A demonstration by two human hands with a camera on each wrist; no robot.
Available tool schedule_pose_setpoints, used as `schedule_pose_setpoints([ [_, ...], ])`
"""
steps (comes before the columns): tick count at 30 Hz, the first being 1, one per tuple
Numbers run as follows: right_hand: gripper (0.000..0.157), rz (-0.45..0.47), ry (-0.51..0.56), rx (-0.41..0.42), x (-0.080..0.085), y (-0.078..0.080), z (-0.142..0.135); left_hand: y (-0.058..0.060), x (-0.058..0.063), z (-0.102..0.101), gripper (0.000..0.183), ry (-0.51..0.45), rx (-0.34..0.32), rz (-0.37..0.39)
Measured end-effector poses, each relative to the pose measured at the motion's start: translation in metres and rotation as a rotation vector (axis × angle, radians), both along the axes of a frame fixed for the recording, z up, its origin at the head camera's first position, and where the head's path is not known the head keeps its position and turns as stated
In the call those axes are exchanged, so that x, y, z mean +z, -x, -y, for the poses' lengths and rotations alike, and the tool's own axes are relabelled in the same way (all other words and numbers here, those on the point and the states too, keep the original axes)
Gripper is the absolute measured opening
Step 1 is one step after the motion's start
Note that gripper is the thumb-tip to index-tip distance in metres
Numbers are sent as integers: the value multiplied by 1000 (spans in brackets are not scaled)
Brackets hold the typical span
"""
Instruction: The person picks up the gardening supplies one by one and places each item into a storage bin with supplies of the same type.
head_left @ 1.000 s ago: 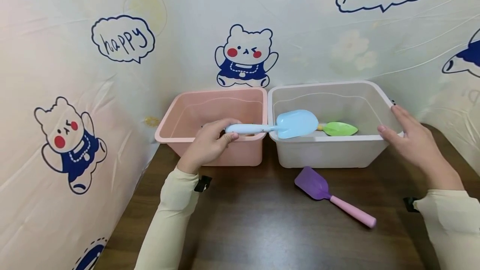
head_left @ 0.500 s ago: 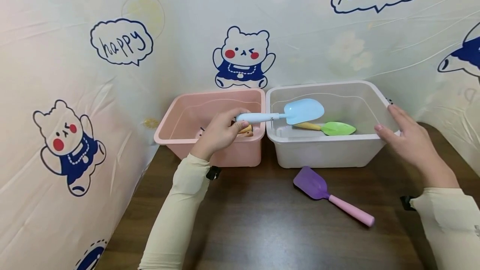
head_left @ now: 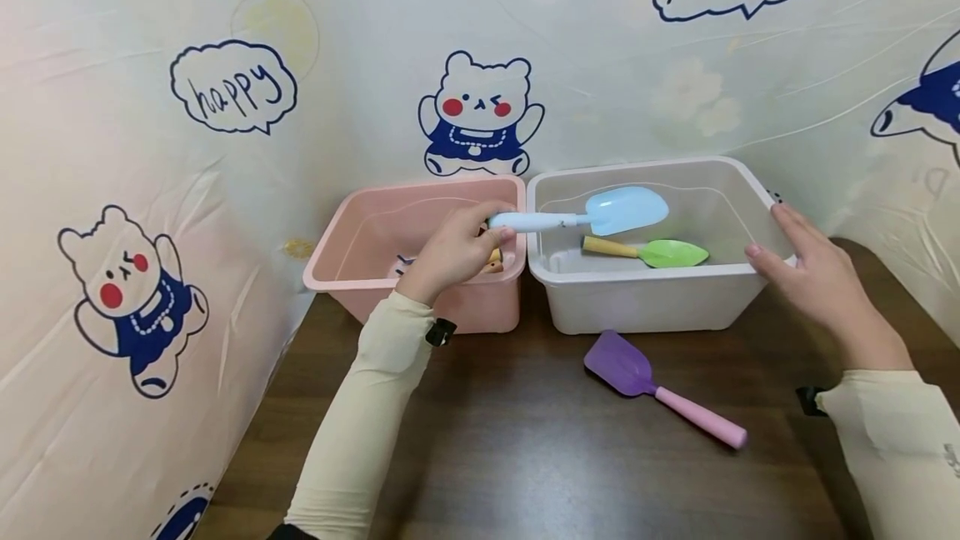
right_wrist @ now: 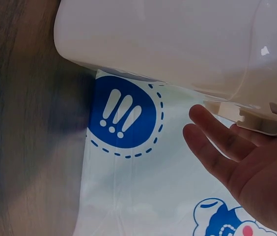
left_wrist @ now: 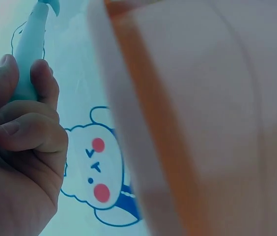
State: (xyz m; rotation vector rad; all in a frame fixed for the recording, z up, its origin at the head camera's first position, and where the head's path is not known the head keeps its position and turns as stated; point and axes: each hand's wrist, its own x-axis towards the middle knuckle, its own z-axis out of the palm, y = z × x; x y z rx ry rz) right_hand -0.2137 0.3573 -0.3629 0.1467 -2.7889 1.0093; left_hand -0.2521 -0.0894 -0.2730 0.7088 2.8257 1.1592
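Observation:
My left hand (head_left: 457, 248) grips the handle of a light-blue toy trowel (head_left: 627, 210), its blade pointing right above the white bin (head_left: 637, 303). The left wrist view shows thumb and fingers around that handle (left_wrist: 30, 59). Inside the white bin lies a green trowel (head_left: 675, 253) with a yellow handle. My right hand (head_left: 832, 294) holds the bin's front right corner, thumb over the rim and fingers outside, below the rim in the right wrist view. On the table in front rests a purple spatula-like shovel (head_left: 619, 363) with a pink handle.
Left of the white bin, side by side, stands a pink bin (head_left: 420, 280). Several small items lie in it, partly hidden by my left hand. Brown wooden table (head_left: 525, 440) lies beneath. Printed cloth (head_left: 360, 40) hangs close behind both bins.
My left hand has moved up, right and away with the blue trowel, from over the pink bin's front rim toward the white bin. The right hand stays at the bin's corner.

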Motion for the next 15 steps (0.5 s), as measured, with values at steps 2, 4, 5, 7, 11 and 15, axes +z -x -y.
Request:
schedule_pose_setpoints([
  [2, 79, 5, 4, 0, 0, 0, 0, 2, 4, -3, 23, -2, -9, 17],
  [4, 80, 10, 8, -4, 1, -1, -1, 4, 8, -7, 22, -5, -13, 32],
  [5, 80, 13, 10, -4, 1, -1, -1, 5, 9, -9, 22, -10, -14, 37],
  [7, 80, 17, 16, -6, 1, -2, -1, 8, 10, -13, 21, -15, -22, 37],
  [11, 80, 28, 28, -5, 0, -2, -2, 14, 10, -22, 19, -13, -31, 21],
  [15, 80, 28, 31, 0, 1, -2, -1, 17, 9, -31, 18, -30, -19, 33],
])
